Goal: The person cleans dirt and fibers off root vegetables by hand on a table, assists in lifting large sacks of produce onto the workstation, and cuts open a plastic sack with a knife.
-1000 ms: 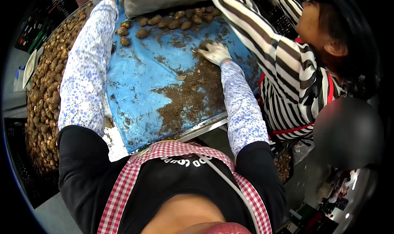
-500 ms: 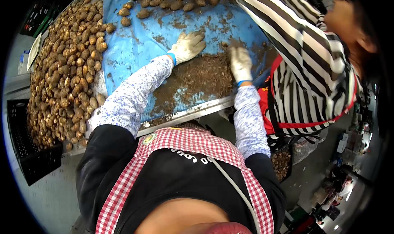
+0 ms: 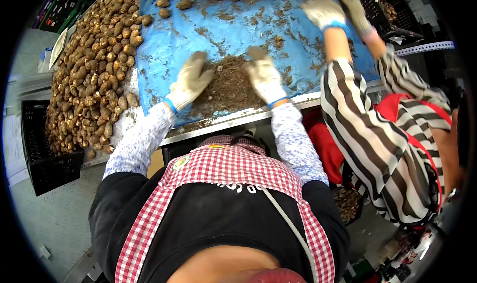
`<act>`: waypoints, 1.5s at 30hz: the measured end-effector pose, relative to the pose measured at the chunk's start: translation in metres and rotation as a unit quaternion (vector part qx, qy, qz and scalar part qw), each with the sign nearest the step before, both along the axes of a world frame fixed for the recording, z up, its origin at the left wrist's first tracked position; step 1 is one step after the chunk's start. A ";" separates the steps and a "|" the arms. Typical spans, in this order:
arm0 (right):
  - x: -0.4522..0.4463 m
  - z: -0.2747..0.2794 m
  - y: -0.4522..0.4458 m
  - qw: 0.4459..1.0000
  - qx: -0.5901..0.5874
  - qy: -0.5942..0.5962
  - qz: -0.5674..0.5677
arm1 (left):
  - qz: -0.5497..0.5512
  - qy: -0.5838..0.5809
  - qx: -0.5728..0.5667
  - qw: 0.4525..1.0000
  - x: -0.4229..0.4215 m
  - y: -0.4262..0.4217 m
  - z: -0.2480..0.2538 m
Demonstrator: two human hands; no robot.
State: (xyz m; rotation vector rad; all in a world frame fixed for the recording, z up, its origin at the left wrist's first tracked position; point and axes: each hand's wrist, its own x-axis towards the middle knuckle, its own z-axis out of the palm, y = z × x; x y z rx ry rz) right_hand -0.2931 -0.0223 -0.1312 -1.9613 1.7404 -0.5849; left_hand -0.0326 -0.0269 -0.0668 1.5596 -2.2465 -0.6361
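Leftmost, we have a black crate [image 3: 54, 171], then brown tubers [image 3: 102, 77] heaped on the bench [image 3: 233, 120]. Our gloved left hand [image 3: 190, 79], thumb spread wide, borders loose dirt [image 3: 228, 84] on the blue sheet [image 3: 233, 34]; our right hand [image 3: 265, 78], fingers outstretched, flanks its other side. Farther right, a co-worker's gloved hands [image 3: 322, 11] blur.

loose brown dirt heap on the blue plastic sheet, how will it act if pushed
The loose brown dirt heap will probably crumble and spread rather than slide whole, as its surface looks crumbly and fibrous. Bits may cling to the creased blue plastic sheet, where brown smears lie.
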 end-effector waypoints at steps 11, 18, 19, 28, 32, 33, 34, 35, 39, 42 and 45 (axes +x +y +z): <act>0.093 -0.063 0.023 0.961 -0.132 -0.044 -0.240 | 0.100 0.051 -0.077 0.991 -0.043 0.015 -0.047; 0.161 0.003 0.006 0.475 -0.110 -0.830 -0.271 | 0.003 0.334 0.046 0.941 -0.039 -0.015 -0.080; 0.161 -0.010 -0.012 0.561 -0.159 -0.776 -0.239 | 0.028 0.384 0.049 0.922 -0.051 -0.035 -0.086; 0.081 0.014 0.090 0.465 -0.377 -0.689 -0.410 | -0.240 0.432 0.295 0.818 -0.143 0.057 -0.048; 0.056 -0.032 0.261 0.501 -0.213 -0.418 -0.728 | -0.536 0.203 0.007 0.819 -0.188 0.174 -0.101; 0.055 -0.048 0.299 0.411 -0.241 -0.430 -0.767 | -0.499 0.190 0.195 0.823 -0.197 0.216 -0.117; 0.059 -0.053 0.342 0.363 -0.188 -0.404 -0.818 | -0.622 0.068 0.011 0.780 -0.195 0.251 -0.130; 0.066 -0.078 0.375 0.264 -0.282 -0.468 -0.795 | -0.680 0.036 0.076 0.728 -0.200 0.285 -0.145; 0.129 -0.128 0.496 0.106 -0.411 -0.499 -0.756 | -0.813 -0.148 0.201 0.526 -0.188 0.415 -0.176; 0.203 -0.184 0.585 -0.028 -0.441 -0.609 -0.659 | -0.480 -0.255 0.728 0.419 -0.193 0.478 -0.182; 0.241 -0.179 0.652 -0.139 -0.168 -0.398 -0.891 | -0.834 -0.244 0.373 0.326 -0.191 0.510 -0.268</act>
